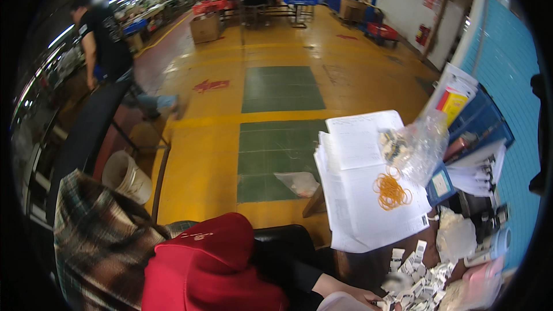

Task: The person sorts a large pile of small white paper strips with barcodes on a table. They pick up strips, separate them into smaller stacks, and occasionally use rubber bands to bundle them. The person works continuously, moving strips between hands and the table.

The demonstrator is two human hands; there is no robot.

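At the lower edge, my left arm, in a red garment [201, 265] over a black sleeve [288, 276], reaches toward the table at right. My left hand [354, 294] is at the near edge of a heap of small white folded labels [420, 279]. Its fingers are curled among the labels and partly cut off by the frame, so what they pinch I cannot make out. Pale white material [341, 302] lies by the wrist. My right hand does not show.
On the table lie white papers [363, 178], orange rubber bands [391, 191], a clear plastic bag [426, 147] and a blue file holder [484, 118]. A plaid cloth [103, 242], a white bucket [127, 175] and a walking person [106, 40] are at left. Others work far back.
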